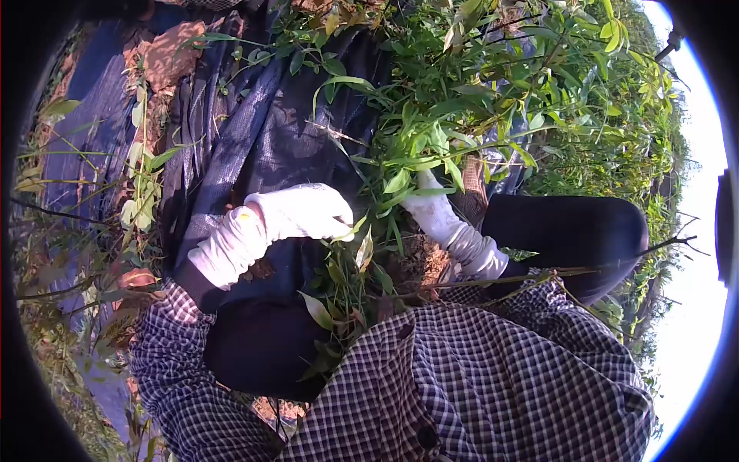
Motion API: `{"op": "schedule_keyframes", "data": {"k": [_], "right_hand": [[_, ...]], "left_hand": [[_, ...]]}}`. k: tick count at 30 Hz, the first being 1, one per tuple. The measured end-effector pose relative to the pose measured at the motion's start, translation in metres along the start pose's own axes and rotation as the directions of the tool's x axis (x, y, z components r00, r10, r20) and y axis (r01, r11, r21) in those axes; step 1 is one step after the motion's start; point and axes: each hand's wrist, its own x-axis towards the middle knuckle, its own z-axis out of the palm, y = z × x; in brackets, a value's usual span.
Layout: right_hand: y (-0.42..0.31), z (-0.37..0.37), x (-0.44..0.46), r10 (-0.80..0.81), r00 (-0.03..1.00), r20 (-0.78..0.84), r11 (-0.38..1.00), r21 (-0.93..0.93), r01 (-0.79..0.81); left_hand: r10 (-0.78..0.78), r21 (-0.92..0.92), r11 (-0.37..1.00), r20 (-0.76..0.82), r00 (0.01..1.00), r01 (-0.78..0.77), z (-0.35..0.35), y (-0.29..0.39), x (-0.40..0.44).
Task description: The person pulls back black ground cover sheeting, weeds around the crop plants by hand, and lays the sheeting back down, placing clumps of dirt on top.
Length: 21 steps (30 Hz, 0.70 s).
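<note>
My left hand (304, 212), in a white cloth glove, has its fingers curled at the edge of the green growth. A thin leaf (359, 227) shows at its fingertips; whether the fingers hold it is hard to make out. My right hand (433, 209), gloved in the same soiled white, is closed around a bunch of leafy weeds (419, 158). Leaves cover most of its fingers. Below and between the hands, more grass and weeds (346, 273) grow up beside my knee.
Dark woven ground sheet (308, 131) lies in folds ahead and to the left, with reddish soil (171, 54) on it. Dense green plants (608, 115) fill the right side. My bent knees (573, 235) flank the work area. A thin dry twig (493, 281) crosses before my checked shirt.
</note>
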Motion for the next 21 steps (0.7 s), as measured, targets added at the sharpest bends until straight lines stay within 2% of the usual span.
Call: {"op": "schedule_keyframes", "data": {"k": [1,2,3,4,5,7,8,9,11,14,15,17,18,19,20,21], "right_hand": [[-0.013,-0.009,0.013,0.045,0.998,0.039,0.998,-0.034,-0.043],[-0.027,-0.019,0.026,0.089,0.993,0.078,0.994,-0.071,-0.084],[-0.026,-0.025,0.044,-0.03,0.994,0.109,0.991,-0.125,0.043],[-0.026,-0.031,0.062,-0.148,0.979,0.138,0.97,-0.174,0.171],[-0.052,-0.033,0.084,-0.073,0.991,0.111,0.989,-0.118,0.086],[-0.061,-0.034,0.115,0.126,0.962,0.244,0.992,-0.05,-0.118],[-0.063,-0.032,0.129,0.113,0.95,0.292,0.992,-0.082,-0.093],[-0.053,-0.023,0.139,0.044,0.956,0.289,0.998,-0.064,-0.026],[-0.063,-0.024,0.136,-0.019,0.962,0.273,1.0,-0.009,0.022],[-0.057,-0.035,0.111,-0.071,0.983,0.17,0.996,0.072,0.06],[-0.047,-0.04,0.1,-0.124,0.986,0.108,0.987,0.116,0.112],[-0.024,-0.052,0.068,0.133,0.979,0.157,0.973,0.168,-0.159],[-0.009,-0.054,0.055,0.149,0.983,0.109,0.986,0.063,-0.157],[0.008,-0.055,0.041,0.16,0.985,0.06,0.987,-0.042,-0.158],[0.03,-0.054,0.028,0.255,0.961,0.109,0.967,-0.056,-0.25],[0.05,-0.048,0.015,0.264,0.961,0.082,0.964,-0.066,-0.259]], "left_hand": [[0.078,0.1,0.992,0.033,0.996,-0.081,0.012,0.002,0.025],[0.111,0.118,0.987,0.012,0.994,-0.112,0.016,0.019,0.04],[0.34,0.38,0.874,-0.037,0.94,-0.302,0.031,0.005,0.067],[0.373,0.347,0.878,-0.065,0.926,-0.33,0.032,0.01,0.083],[0.306,0.301,0.917,-0.115,0.945,-0.261,0.03,0.016,0.094],[0.378,0.619,0.773,-0.277,0.883,-0.137,0.026,-0.011,0.104],[0.11,0.649,0.756,-0.257,0.96,0.087,0.016,-0.018,0.106],[-0.001,0.767,0.632,-0.141,0.99,0.11,0.003,-0.036,0.11],[0.001,0.865,0.496,-0.085,0.996,0.073,-0.006,-0.058,0.101],[-0.015,0.815,0.571,-0.11,0.994,0.099,-0.01,-0.072,0.107],[0.038,0.805,0.589,-0.112,0.993,0.068,-0.012,-0.081,0.108],[0.143,0.783,0.622,-0.118,0.983,0.003,-0.015,-0.1,0.112],[0.094,0.753,0.656,-0.14,0.986,0.044,-0.017,-0.103,0.118],[0.244,0.77,0.637,-0.169,0.955,-0.026,-0.016,-0.12,0.12],[0.23,0.76,0.649,-0.147,0.962,-0.039,-0.016,-0.122,0.126],[0.215,0.749,0.661,-0.123,0.969,-0.051,-0.015,-0.122,0.13]]}}
